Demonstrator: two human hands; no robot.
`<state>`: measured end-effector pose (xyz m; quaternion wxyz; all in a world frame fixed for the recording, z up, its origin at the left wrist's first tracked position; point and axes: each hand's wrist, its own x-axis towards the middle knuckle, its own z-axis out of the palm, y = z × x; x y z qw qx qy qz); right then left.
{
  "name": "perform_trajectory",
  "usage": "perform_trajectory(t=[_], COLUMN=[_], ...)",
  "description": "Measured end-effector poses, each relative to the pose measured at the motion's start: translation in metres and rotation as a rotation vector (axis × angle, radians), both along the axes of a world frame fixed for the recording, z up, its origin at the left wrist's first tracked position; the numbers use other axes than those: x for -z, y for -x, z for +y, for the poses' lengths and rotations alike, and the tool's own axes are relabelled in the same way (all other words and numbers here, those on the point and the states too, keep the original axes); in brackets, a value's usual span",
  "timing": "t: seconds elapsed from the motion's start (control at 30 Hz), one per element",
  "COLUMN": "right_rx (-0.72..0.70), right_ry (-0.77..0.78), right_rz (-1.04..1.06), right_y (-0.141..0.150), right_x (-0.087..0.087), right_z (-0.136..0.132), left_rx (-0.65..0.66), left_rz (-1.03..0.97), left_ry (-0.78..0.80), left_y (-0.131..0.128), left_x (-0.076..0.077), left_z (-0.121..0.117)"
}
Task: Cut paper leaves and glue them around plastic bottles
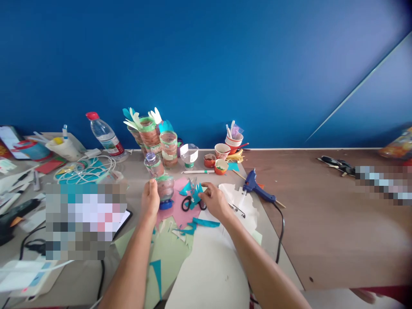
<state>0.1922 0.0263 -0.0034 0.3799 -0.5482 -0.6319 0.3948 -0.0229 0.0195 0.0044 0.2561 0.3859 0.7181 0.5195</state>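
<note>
My left hand [150,201] is closed around the side of a clear plastic bottle piece [166,187], which stands with its blue cap [166,205] at the bottom. Green and brownish colouring shows on the plastic. Between the fingertips of my right hand [213,201] is a blue paper cutout [196,196] with pointed tips. Black-handled scissors [186,204] lie just under the cutout, partly covered by it. Pink paper [180,214] and blue paper scraps [206,222] are spread below both hands.
A blue glue gun [257,187] rests at right, its cord running down the table. Decorated bottle cups [168,148], paper cups [222,151] and a red-capped water bottle [107,138] stand along the wall. A coiled white cable [85,169] and a power strip [35,279] lie at left.
</note>
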Motion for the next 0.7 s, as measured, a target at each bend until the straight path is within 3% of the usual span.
perform_trajectory(t=[0.27, 0.47, 0.6, 0.7], right_rx=[-0.109, -0.019, -0.247, -0.330], right_ry=[0.102, -0.118, -0.083, -0.089], right_rz=[0.126, -0.124, -0.062, -0.035], right_y=[0.004, 0.002, 0.002, 0.004], right_x=[0.001, -0.003, -0.012, -0.017], right_z=[-0.002, -0.004, -0.009, -0.015], left_rx=[0.027, 0.073, 0.047, 0.040], left_rz=[0.117, 0.214, 0.236, 0.254], left_ry=[-0.033, 0.003, -0.058, -0.146], left_y=[-0.002, -0.002, -0.003, -0.003], left_x=[0.004, 0.010, 0.018, 0.025], left_z=[0.001, 0.003, 0.006, 0.008])
